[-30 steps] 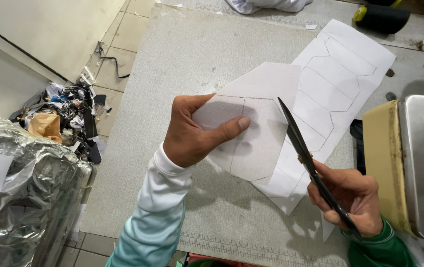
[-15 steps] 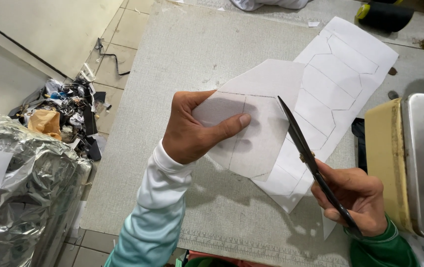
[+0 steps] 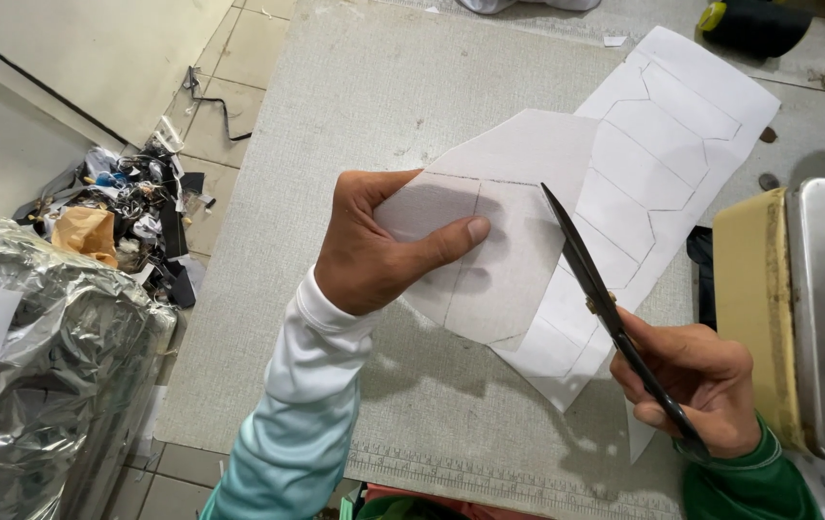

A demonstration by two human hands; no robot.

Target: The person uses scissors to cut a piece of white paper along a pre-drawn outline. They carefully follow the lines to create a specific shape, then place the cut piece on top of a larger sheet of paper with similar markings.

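Note:
My left hand (image 3: 379, 241) pinches a white sheet of stiff fabric (image 3: 509, 231) marked with pencilled shape outlines, thumb on top, lifting its near end above the table. My right hand (image 3: 696, 385) grips black scissors (image 3: 605, 303) by the handles, blades pointing up and away along the sheet's right side, nearly closed on the cut line. The far part of the sheet (image 3: 672, 125) lies flat on the table, with several outlined shapes drawn along it.
A grey cutting mat (image 3: 374, 96) covers the table. A yellow-and-metal machine (image 3: 798, 308) stands at the right edge. A black thread cone (image 3: 754, 24) lies at the far right. Scrap litter (image 3: 128, 217) and a foil-wrapped bundle (image 3: 37, 366) sit on the floor, left.
The scissors have advanced slightly along the sheet's right side and the blades have come closer together. My left hand keeps the same hold on the sheet.

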